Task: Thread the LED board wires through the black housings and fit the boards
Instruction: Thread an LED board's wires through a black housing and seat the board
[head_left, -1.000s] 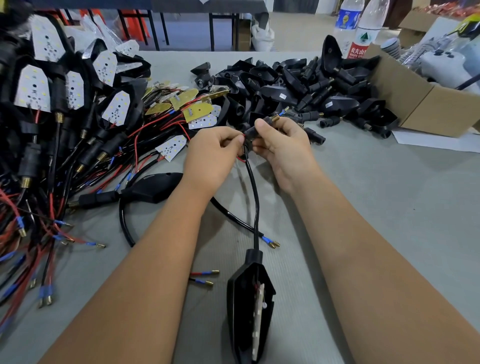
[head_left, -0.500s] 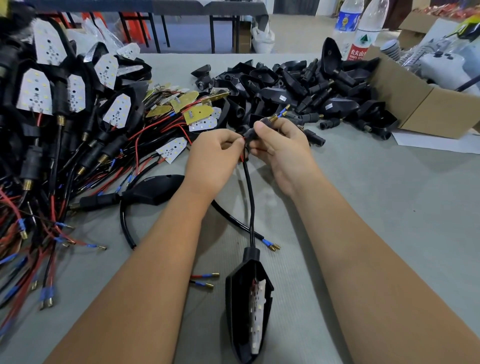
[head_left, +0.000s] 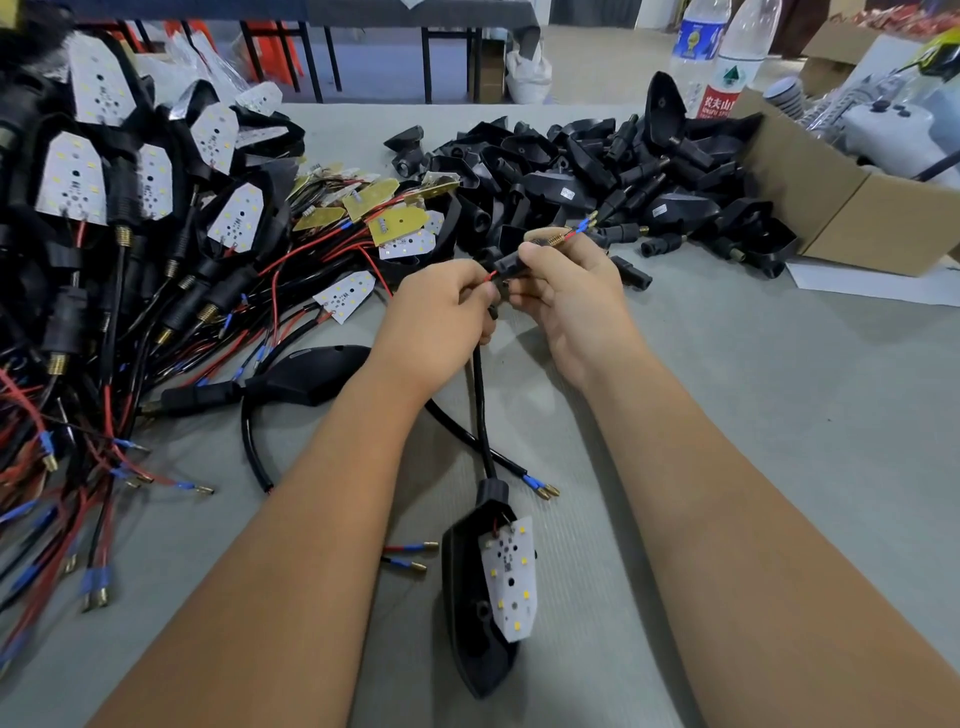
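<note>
A black housing (head_left: 475, 618) lies on the table near me with a white LED board (head_left: 510, 577) resting tilted in its opening. Its black sleeved cable (head_left: 480, 410) runs up to my hands. My left hand (head_left: 441, 317) pinches the cable's upper end, where a red wire shows. My right hand (head_left: 566, 291) holds a small black stem piece (head_left: 509, 266) on that cable; red and blue wire ends with brass tips (head_left: 582, 228) stick out beyond it.
A heap of finished housings with boards and loose wires (head_left: 130, 249) fills the left. Empty black housings (head_left: 587, 171) pile at the back. A cardboard box (head_left: 841, 208) and two bottles (head_left: 722, 57) stand at the right. Another housing with cable (head_left: 306, 376) lies left of my arm.
The near housing has turned so the LED board now faces up. The wire tips have come further out past the stem piece in my right hand.
</note>
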